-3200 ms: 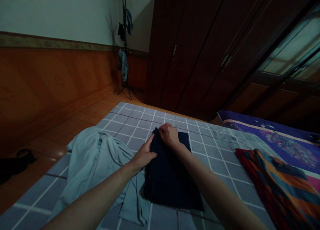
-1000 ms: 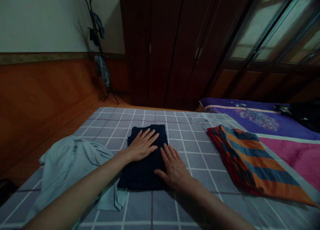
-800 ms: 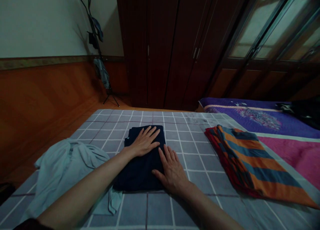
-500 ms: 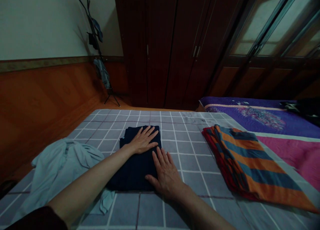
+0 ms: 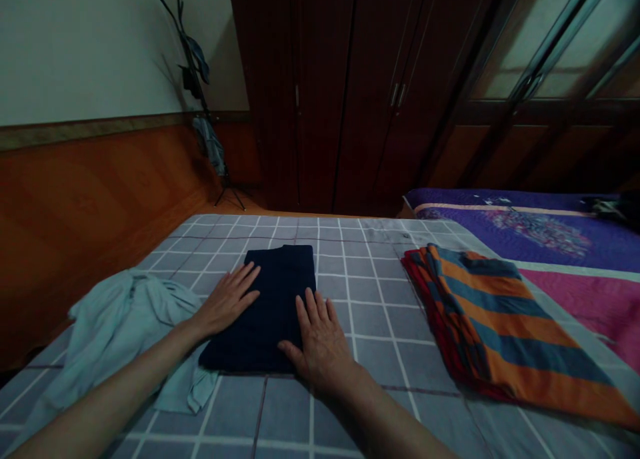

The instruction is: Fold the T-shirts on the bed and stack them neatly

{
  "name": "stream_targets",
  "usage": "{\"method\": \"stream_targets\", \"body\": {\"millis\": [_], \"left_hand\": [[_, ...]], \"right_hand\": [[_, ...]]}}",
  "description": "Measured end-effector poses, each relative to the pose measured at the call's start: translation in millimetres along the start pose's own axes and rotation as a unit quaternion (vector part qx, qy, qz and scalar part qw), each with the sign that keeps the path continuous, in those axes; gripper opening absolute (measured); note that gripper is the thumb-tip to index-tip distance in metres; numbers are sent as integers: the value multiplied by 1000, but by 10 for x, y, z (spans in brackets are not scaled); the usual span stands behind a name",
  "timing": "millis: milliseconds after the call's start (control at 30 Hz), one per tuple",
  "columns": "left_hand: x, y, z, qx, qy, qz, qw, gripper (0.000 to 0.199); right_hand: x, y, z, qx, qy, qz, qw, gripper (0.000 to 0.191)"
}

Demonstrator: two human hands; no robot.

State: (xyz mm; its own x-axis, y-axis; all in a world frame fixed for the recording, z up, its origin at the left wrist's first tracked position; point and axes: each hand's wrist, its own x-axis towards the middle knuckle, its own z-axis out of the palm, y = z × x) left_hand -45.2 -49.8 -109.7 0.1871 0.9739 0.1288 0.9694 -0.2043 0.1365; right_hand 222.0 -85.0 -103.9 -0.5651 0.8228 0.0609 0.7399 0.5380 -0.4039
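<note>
A dark navy garment [image 5: 275, 306], folded into a flat rectangle, lies on the grey checked bedspread [image 5: 370, 286]. My left hand [image 5: 227, 300] rests open on its left edge, fingers pointing away and to the right. Along the right edge lies my right hand [image 5: 323, 346], also open, its thumb and fingers spread over the cloth. Left of the navy garment, a crumpled pale blue-green garment [image 5: 130, 312] lies partly behind my left forearm. What kind of garment the navy one is, I cannot tell.
Right of my hands lies a folded orange-and-blue striped garment [image 5: 520, 332] beside red cloth [image 5: 435, 326]. A purple and pink bedcover [image 5: 500, 212] spreads beyond it. A dark wardrobe [image 5: 340, 112] stands past the bed's far edge, with a coat stand [image 5: 193, 66] to its left.
My left hand has slid left and nearer, from the top of the navy garment to its left edge. My right hand stays at the right edge, having shifted slightly left in view.
</note>
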Motion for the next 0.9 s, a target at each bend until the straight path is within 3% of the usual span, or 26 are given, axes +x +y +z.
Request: {"method": "stream_targets", "body": {"millis": [133,233,300,433,567,667,733,900], "left_hand": [[-237,30,-40,-31,60,-85,994,70],[-442,106,-186,-81,49,-110,989,71],[-597,167,-280,-111,20,-151,982,67],[-777,239,-349,-179,-83,-205,959,45],[-748,248,-310,-191,-93,-214,954,36],[-704,278,-337,-240,-100,-202,944,35],[-696,330,-394,-326,-112,-215,914,35],[-759,513,-498,-561,-103,-291,768,48]], "right_hand": [[4,-20,-85,-9,37,20,999,80],[12,-19,-252,-32,85,88,992,52],[12,-6,-360,-54,94,119,987,37],[-2,-9,-429,-59,53,139,987,32],[-2,-66,-352,28,-3,174,984,18],[38,-59,-323,211,38,225,950,10],[72,-17,-340,350,50,253,900,18],[74,64,-379,507,53,282,812,19]]}}
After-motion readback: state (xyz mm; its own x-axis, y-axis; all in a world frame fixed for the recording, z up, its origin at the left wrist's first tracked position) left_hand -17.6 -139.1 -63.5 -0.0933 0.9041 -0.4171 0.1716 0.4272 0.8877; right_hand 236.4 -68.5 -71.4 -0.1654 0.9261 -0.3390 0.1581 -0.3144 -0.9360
